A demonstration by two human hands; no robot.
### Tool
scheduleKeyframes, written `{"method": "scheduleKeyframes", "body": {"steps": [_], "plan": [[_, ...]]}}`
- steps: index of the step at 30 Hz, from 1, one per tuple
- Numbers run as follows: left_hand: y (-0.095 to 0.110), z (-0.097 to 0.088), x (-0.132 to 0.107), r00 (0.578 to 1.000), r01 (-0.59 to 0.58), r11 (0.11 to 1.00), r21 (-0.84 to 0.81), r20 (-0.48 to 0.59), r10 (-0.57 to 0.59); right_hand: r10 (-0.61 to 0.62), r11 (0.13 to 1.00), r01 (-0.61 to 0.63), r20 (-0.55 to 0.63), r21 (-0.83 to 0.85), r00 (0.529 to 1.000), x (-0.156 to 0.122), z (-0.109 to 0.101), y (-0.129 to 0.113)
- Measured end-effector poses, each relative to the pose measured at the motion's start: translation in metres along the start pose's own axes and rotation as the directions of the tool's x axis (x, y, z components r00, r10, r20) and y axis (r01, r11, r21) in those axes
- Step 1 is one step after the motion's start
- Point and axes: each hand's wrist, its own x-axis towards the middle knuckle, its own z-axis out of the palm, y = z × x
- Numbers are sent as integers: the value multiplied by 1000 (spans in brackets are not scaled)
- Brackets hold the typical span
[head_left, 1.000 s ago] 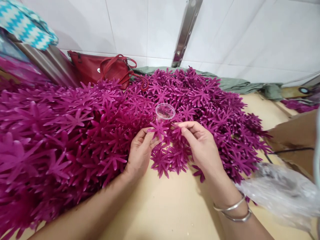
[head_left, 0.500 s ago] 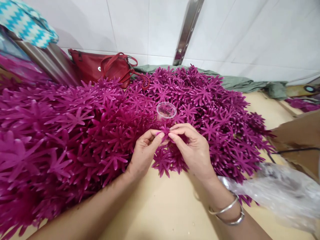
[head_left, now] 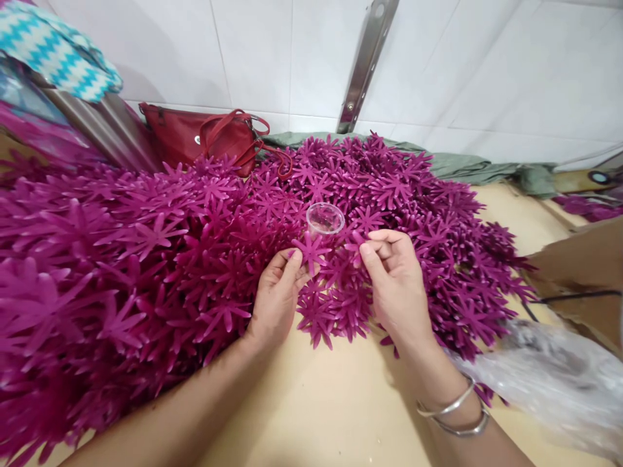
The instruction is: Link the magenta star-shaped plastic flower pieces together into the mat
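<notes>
Between the thumb and fingers of my left hand (head_left: 278, 292) is a magenta star-shaped artificial flower (head_left: 311, 251), its narrow petals spread out. My right hand (head_left: 398, 279), a little apart on the right, pinches another magenta flower piece (head_left: 358, 245) by its edge. Just beyond both hands, a clear plastic cup (head_left: 325, 218) stands among the flowers; what it holds is hard to make out. A big heap of the same magenta flowers (head_left: 160, 240) surrounds the hands on the left, behind and on the right.
At the back left lies a red handbag (head_left: 180, 133) against the white tiled wall (head_left: 253, 52). Clear plastic wrap (head_left: 549, 383) and a cardboard box (head_left: 584, 272) are on the right. Green cloth (head_left: 467, 167) runs along the wall. The tabletop (head_left: 311, 402) is pale yellow.
My hands were together at one flower; now they are apart. My right hand has moved right with a flower piece, and the flower in my left hand shows its full star shape.
</notes>
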Motion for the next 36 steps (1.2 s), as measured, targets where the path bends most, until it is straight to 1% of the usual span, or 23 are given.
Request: {"method": "scheduleKeyframes", "body": {"steps": [1,2,3,4,5,6,7,11,14,18,21,25,28,30,33,35,36], "plan": [[0,0,0,1000,-4,1000,-8,-5,4,-60,988,65,37,-139,997,1,-2,-2],[0,0,0,1000,-6,1000,-14,-2,6,-125,947,146,90,-285,988,2,-5,-4],[0,0,0,1000,-6,1000,-16,5,6,-187,882,232,147,-411,971,2,-6,-6],[-1,0,-1,1000,-5,1000,-13,17,5,-245,808,309,190,-501,951,2,-7,-8],[-1,0,-2,999,-1,1000,-1,37,1,-294,748,363,213,-556,932,1,-7,-9],[-2,-1,-2,998,3,1000,20,60,-4,-333,712,395,217,-580,918,0,-6,-10],[-2,-1,-3,996,5,999,44,85,-9,-358,700,413,213,-582,909,-1,-4,-11],[-3,-4,-4,986,6,989,149,165,-30,-379,721,445,236,-531,895,-7,5,-9],[-3,-4,-4,981,8,982,189,187,-44,-342,783,413,232,-465,911,-10,8,-6],[-4,-5,-4,978,6,986,165,206,-40,-238,898,298,212,-325,948,-9,7,-5],[-4,-5,-4,976,5,987,162,216,-40,-151,957,197,215,-210,965,-7,7,-6],[-4,-4,-4,979,10,989,150,198,-40,-33,997,47,202,-65,979,-5,6,-2],[-3,-3,-4,989,17,995,99,148,-32,34,999,-34,132,-7,991,-6,6,1],[-2,-1,-4,993,26,997,73,110,-34,28,999,-27,57,-26,998,-6,5,1],[0,0,-1,998,36,999,8,46,-36,-39,993,36,-22,-114,999,-3,0,-2],[1,1,0,999,29,999,-28,16,-29,-108,967,103,-9,-231,994,-1,-4,-3],[1,1,0,1000,23,999,-37,12,-23,-161,931,160,25,-327,987,1,-7,-4]]}}
